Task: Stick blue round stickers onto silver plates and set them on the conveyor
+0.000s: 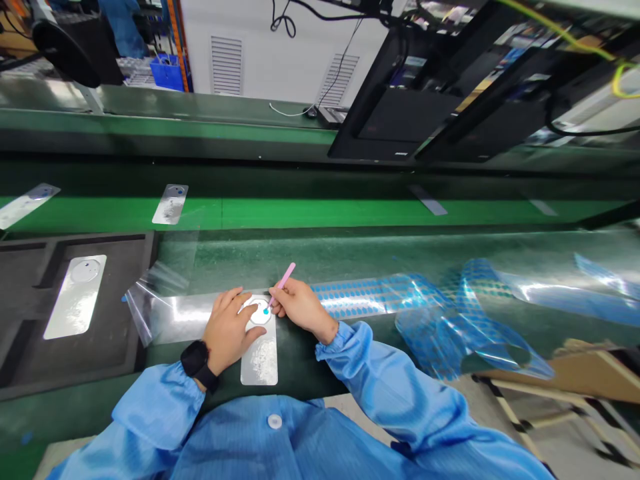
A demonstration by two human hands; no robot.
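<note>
A silver rectangular plate (260,360) with a white round disc near its top lies on the green bench in front of me. My left hand (229,330) rests on the plate's upper left, fingers spread flat beside the disc. My right hand (299,307) pinches pink tweezers (283,281) whose tip carries a small blue dot sticker (266,311) down onto the disc. A black watch sits on my left wrist.
A strip of clear film with several blue dots (360,297) runs right and curls off the bench edge. A dark foam tray (30,313) at left holds another silver plate (76,295). More plates (171,203) lie on the green conveyor (310,213). Black equipment (400,113) stands behind.
</note>
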